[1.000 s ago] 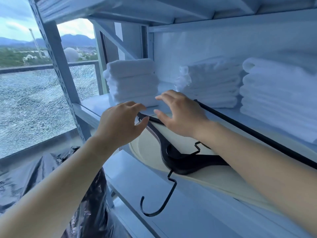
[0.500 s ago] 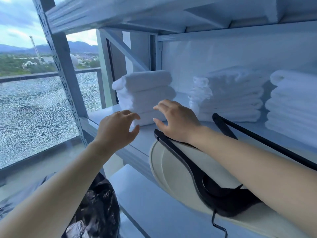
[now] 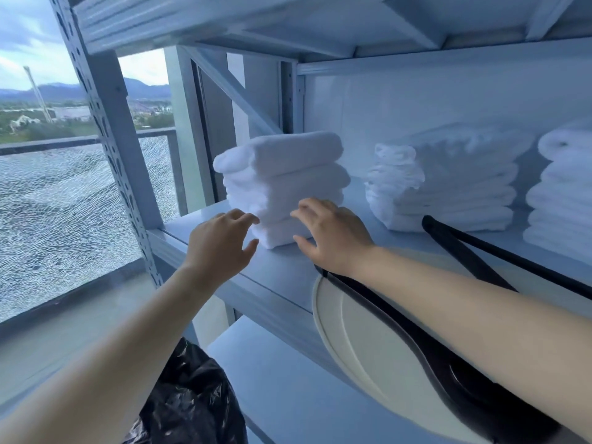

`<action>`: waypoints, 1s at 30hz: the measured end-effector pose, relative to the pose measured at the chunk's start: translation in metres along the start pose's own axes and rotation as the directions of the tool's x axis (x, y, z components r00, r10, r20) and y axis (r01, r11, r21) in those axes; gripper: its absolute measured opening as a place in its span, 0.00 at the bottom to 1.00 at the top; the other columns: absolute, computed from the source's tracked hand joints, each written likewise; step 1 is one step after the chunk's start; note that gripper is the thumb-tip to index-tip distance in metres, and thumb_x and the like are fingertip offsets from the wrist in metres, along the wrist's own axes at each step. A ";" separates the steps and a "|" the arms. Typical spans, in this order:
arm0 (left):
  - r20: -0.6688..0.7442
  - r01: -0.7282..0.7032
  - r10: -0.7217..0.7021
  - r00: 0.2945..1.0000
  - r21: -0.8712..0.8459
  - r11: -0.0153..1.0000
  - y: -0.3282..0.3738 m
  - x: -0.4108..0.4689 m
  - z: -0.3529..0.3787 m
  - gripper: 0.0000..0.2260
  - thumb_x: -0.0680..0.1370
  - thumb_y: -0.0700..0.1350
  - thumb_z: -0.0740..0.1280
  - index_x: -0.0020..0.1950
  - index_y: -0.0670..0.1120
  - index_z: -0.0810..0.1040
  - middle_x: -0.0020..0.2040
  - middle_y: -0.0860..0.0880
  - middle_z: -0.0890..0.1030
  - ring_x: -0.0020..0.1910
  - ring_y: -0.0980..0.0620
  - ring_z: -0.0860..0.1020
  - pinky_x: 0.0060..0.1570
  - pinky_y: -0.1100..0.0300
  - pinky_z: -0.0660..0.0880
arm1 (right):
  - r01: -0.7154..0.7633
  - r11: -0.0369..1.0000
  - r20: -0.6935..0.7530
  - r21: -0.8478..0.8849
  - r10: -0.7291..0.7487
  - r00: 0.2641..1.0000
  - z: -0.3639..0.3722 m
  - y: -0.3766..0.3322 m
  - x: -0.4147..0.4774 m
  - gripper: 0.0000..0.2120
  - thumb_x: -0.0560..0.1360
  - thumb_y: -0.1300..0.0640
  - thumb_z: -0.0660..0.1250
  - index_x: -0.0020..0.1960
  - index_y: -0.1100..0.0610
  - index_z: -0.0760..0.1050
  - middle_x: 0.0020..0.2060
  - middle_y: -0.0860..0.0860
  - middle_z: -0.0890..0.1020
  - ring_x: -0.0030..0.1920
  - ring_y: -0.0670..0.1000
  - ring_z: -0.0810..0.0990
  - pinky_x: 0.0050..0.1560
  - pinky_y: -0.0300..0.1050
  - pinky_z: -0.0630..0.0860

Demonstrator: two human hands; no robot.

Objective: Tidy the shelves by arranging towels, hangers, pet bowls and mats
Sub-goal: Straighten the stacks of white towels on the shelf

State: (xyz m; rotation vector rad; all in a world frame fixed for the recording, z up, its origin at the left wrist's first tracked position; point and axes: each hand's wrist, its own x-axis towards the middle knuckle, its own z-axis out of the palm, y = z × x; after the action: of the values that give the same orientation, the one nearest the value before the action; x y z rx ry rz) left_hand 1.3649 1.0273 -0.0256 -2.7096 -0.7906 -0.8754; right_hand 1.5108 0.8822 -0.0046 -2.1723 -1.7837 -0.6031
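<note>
Three stacks of folded white towels stand on the pale metal shelf (image 3: pixel 282 277): a left stack (image 3: pixel 283 184), a middle stack (image 3: pixel 448 181) and a right stack (image 3: pixel 563 190). My left hand (image 3: pixel 221 248) and my right hand (image 3: pixel 333 235) are spread open on either side of the left stack's bottom front corner, fingertips at or just short of the towels. Black hangers (image 3: pixel 448 373) lie on a cream oval mat (image 3: pixel 362 344) that overhangs the shelf's front edge, under my right forearm.
A perforated shelf upright (image 3: pixel 105 129) stands at the left, with shattered balcony glass (image 3: pixel 54 213) behind it. A black plastic bag (image 3: pixel 192 398) sits below. A lower shelf board (image 3: pixel 288 389) and the upper shelf (image 3: pixel 224 20) bound the opening.
Both hands have left the hangers and moved back and left over the shelf to the left towel stack. The view has shifted up and closer to the shelf.
</note>
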 end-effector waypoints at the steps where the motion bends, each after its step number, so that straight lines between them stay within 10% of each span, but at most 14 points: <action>1: 0.001 -0.011 0.011 1.000 -0.003 1.000 -0.001 0.003 0.003 0.15 0.75 0.51 0.65 0.61 0.53 0.75 0.58 0.53 0.78 0.53 0.50 0.77 0.36 0.60 0.64 | -0.004 1.000 0.003 -0.006 0.004 1.000 0.002 0.000 0.001 0.19 0.77 0.50 0.60 0.66 0.55 0.68 0.65 0.51 0.68 0.62 0.54 0.69 0.54 0.49 0.68; 21: 0.021 -0.021 0.023 1.000 -0.089 0.996 0.017 0.014 0.035 0.14 0.67 0.41 0.76 0.51 0.52 0.82 0.55 0.42 0.74 0.44 0.43 0.78 0.29 0.59 0.67 | -0.085 0.995 0.035 -0.045 0.086 0.996 0.012 0.029 0.003 0.19 0.77 0.49 0.59 0.64 0.56 0.68 0.63 0.51 0.69 0.60 0.54 0.70 0.52 0.50 0.71; 30: 0.018 -0.036 0.041 0.999 -0.221 0.975 0.056 0.031 0.054 0.14 0.77 0.46 0.66 0.62 0.57 0.75 0.65 0.49 0.65 0.57 0.51 0.74 0.38 0.59 0.71 | -0.129 0.989 0.018 -0.072 0.131 0.991 0.007 0.055 -0.001 0.20 0.77 0.48 0.58 0.66 0.55 0.67 0.65 0.50 0.67 0.61 0.54 0.70 0.52 0.50 0.71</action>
State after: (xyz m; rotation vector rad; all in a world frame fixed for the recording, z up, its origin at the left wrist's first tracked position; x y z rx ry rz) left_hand 1.4426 1.0115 -0.0519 -2.9201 -0.6794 -0.9792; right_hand 1.5654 0.8735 -0.0079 -2.3295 -1.6386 -0.6219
